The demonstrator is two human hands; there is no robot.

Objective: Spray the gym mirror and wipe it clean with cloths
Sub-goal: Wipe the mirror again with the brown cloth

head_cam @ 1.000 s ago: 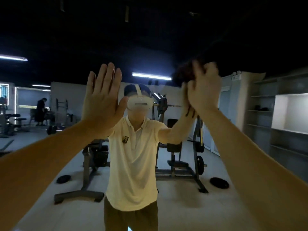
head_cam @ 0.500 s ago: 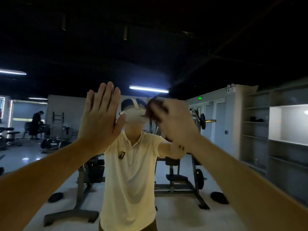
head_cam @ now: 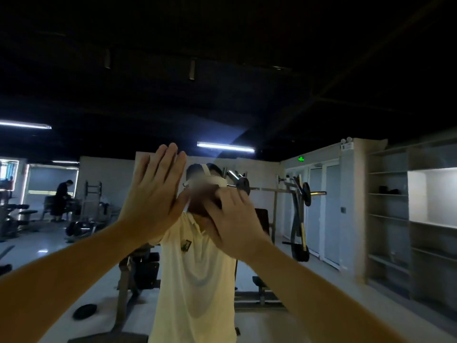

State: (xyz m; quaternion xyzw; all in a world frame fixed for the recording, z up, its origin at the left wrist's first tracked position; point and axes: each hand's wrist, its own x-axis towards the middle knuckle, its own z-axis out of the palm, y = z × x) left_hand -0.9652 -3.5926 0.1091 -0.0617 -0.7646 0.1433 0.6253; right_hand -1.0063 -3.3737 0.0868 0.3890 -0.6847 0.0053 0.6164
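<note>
The gym mirror [head_cam: 329,102] fills the whole view and reflects me in a pale shirt. My left hand [head_cam: 153,194] lies flat against the glass with its fingers straight and pointing up. To its right, my right hand [head_cam: 232,224] presses a dark cloth [head_cam: 201,209] onto the glass with its fingers spread over it. Only a blurred dark edge of the cloth shows past the fingers. No spray bottle is in sight.
The mirror reflects weight machines [head_cam: 296,214], a bench [head_cam: 138,268], weight plates on the floor [head_cam: 85,311], shelving at the right [head_cam: 388,219] and another person far back at the left [head_cam: 61,196].
My right hand has swept the cloth down and to the left across the glass, ending close beside my left hand. My left hand stayed flat on the mirror while my view tilted upward.
</note>
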